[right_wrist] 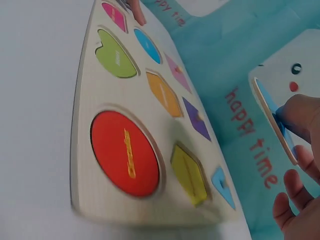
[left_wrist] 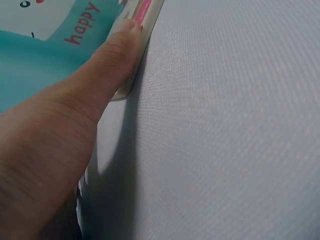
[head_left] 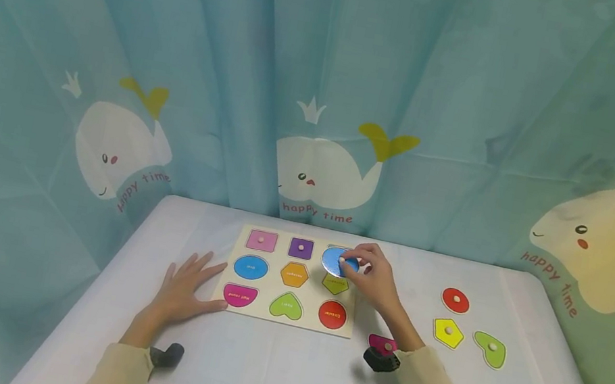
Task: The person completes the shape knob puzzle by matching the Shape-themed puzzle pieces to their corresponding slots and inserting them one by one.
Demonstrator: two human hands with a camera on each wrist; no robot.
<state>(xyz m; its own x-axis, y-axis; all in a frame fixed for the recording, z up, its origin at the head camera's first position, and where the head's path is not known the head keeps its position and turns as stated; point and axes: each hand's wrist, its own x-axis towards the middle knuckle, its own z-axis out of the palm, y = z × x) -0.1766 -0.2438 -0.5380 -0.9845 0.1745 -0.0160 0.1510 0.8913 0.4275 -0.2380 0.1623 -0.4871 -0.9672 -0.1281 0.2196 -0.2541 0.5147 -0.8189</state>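
Note:
My right hand [head_left: 374, 283] pinches the small knob of a blue oval puzzle piece [head_left: 330, 260] between thumb and index finger. It holds the piece raised and tilted above the upper right of a wooden shape puzzle board [head_left: 268, 287]. In the right wrist view, the oval [right_wrist: 270, 112] stands nearly edge-on. My left hand [head_left: 185, 290] lies spread at the board's left side, its thumb on the lower left corner. A pink rectangle [head_left: 253, 239], a purple square [head_left: 296, 243] and a small blue piece [right_wrist: 218, 182] sit in the board. The blue oval recess [head_left: 251, 267] shows its printed name.
Loose on the white table [head_left: 274, 378], right of the board, lie a red circle [head_left: 452, 296], a yellow pentagon [head_left: 440, 336] and a green heart [head_left: 495, 354]. A magenta half round [head_left: 376, 341] is partly covered by the right wrist camera [head_left: 381, 361]. Behind hangs a whale-print curtain [head_left: 224, 102].

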